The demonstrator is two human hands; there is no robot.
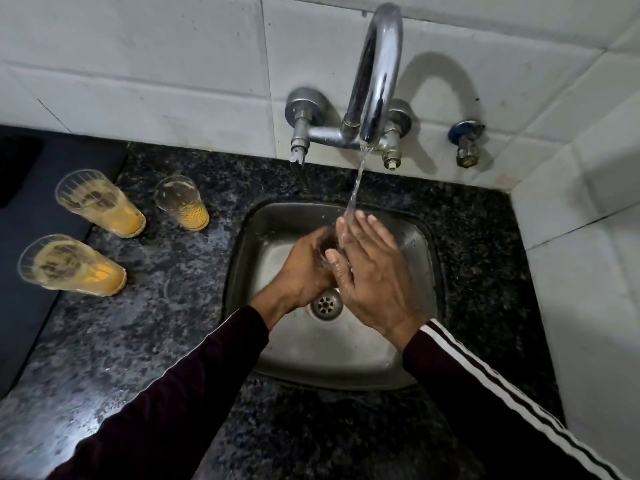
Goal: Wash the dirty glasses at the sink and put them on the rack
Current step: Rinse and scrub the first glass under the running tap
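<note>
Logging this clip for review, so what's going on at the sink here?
A person is rinsing a small clear drinking glass over the steel sink. The left hand grips it while the right hand, fingers straight, rubs it under water from the chrome tap. Three clear glasses with orange residue wait on the dark speckled stone counter. No rack is in view.

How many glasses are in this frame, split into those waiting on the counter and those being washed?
Dirty glasses with orange residue on the counter: 3 — rear left glass, rear right glass, front glass.
Glass being washed over the sink: 1 — washed glass, gripped by the left hand, the right hand against it under the water stream.
Total: 4 glasses.
</note>
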